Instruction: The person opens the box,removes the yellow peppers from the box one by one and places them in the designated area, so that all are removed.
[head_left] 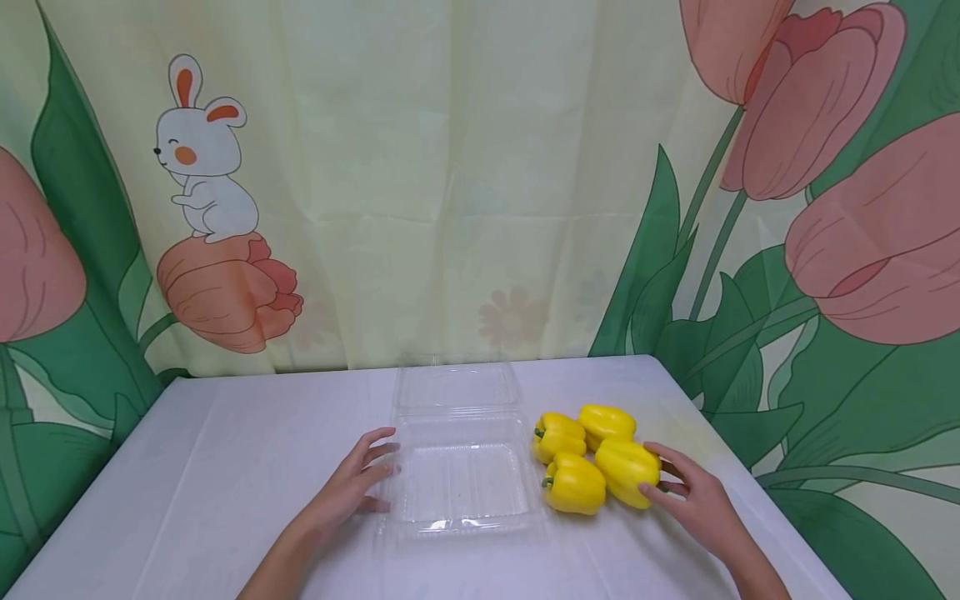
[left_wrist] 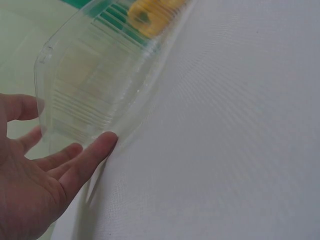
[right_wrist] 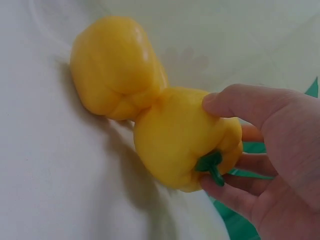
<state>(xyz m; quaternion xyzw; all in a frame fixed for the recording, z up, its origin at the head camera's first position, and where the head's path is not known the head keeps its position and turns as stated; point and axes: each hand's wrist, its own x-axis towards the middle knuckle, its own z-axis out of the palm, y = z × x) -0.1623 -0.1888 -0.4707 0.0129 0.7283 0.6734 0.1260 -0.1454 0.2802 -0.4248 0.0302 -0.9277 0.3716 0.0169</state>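
Note:
A clear plastic clamshell container [head_left: 461,523] lies opened out on the table, its lid [head_left: 457,388] folded back toward the curtain. At its left side is my left hand [head_left: 348,479], fingers spread and loosely bent, with fingertips right at the rim; the left wrist view shows thumb and fingers by the container's edge [left_wrist: 82,92]. To the right, my right hand [head_left: 696,500] holds a yellow bell pepper [head_left: 628,472] by its stem end, thumb on one side and fingers on the other. Its green stem [right_wrist: 212,164] shows in the right wrist view.
More yellow bell peppers sit close by: one in front [head_left: 576,483], one behind it [head_left: 559,437] and one at the back [head_left: 606,423]. A white cloth covers the table [head_left: 225,483]. Behind hangs a curtain [head_left: 420,183] printed with tulips and a rabbit.

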